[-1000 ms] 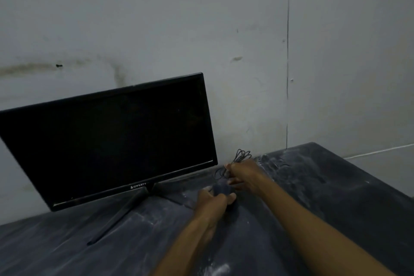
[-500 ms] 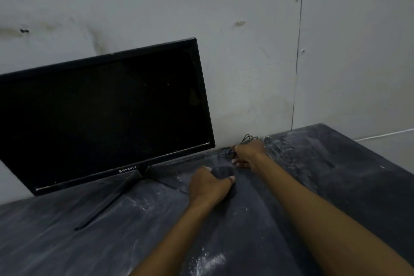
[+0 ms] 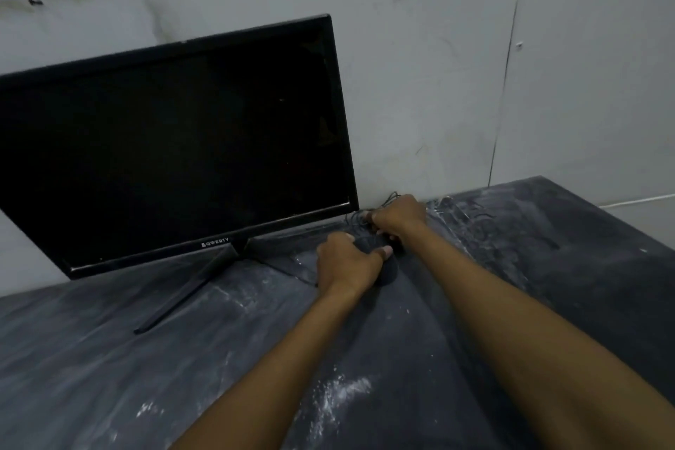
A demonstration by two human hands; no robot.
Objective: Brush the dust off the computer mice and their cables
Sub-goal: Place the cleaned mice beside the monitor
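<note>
Reaching far across the dusty dark grey tabletop [image 3: 109, 358], both bare arms stretch toward the back wall. Left hand [image 3: 347, 261] is curled over a small dark rounded computer mouse [image 3: 387, 272], thumb tip showing at its far side, fingers wrapped down round the body – gripping it, tho the mouse is mostly hidden under the palm & very dim. It sits on the tabletop just right of the monitor's foot, near the wall.

Right hand [image 3: 398, 215] is a bit further back, knuckles up, fingers bent and pinching a tangle of thin black cable [image 3: 391, 198]. Loops of that cable poke up behind the hand, right where tabletop meets the pale grey painted wall [image 3: 420, 66]. Exactly which fingers hold the wire – can't tell, too dark. The two hands are close, nearly touching, w/ the mouse between them.

Left of the hands stands a black flat-screen monitor [image 3: 175, 142], screen off, leaning back toward the wall, small white "QWERTY" lettering on the bottom bezel. Its thin black V-shaped stand [image 3: 190, 289] splays across the surface, one leg running toward the left hand.

White powdery dust [image 3: 339, 398] streaks the tabletop, heaviest in a patch btwn the forearms & smeared near the back right beside the right hand.
</note>
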